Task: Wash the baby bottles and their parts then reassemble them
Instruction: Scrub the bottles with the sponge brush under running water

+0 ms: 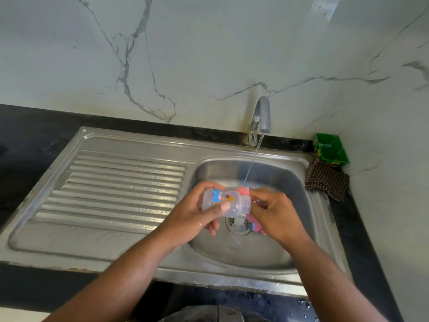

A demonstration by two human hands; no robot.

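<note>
Two bare forearms (pixel 130 270) are reaching in from the bottom edge and meeting over the bowl of a stainless-steel sink (pixel 290 182). The left hand (pixel 197 214) is gripping a small clear plastic baby bottle (pixel 226 202), fingers curled behind it and the thumb pressing across its front. The bottle is lying on its side in the air above the drain (pixel 239 225), its threaded open neck pointing right and a blue and orange cartoon print showing on its wall. The right hand (pixel 276 217) is closing round a pink sponge (pixel 245 190) at the bottle's neck. Most of the sponge is hidden inside the fist, with a pink and blue end poking out below; whether it is entering the neck is hard to make out.

A thin stream of water (pixel 254 156) is falling from the curved metal tap (pixel 262 115) onto the sponge. To the left, the ribbed drainboard (pixel 116 189) is glistening with droplets. The sink is sitting in a black stone desk (pixel 27 140) under a white, grey-veined marble wall (pixel 185 54). In the right corner, a green plastic tub (pixel 330 148) is standing just behind a crumpled brown checked cloth (pixel 327 180).
</note>
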